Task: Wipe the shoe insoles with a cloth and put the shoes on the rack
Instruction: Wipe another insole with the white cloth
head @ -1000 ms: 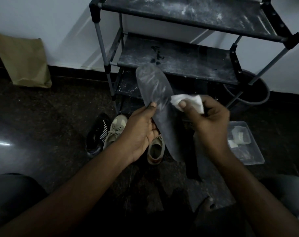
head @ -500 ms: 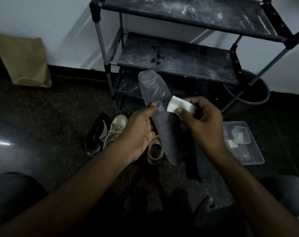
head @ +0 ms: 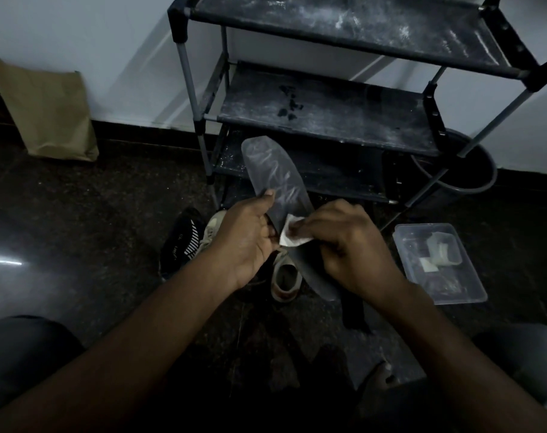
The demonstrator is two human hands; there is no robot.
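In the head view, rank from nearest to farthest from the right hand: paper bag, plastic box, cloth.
1. cloth, in the right hand.
2. plastic box, floor at right.
3. paper bag, far left by wall.

home entryway, shoe rack (head: 325, 117), shoes (head: 284, 273) on floor

Shoes (head: 234, 245) before rack (head: 328, 117)

Bare forearms (head: 159, 335), grey-clad knees (head: 28, 348)
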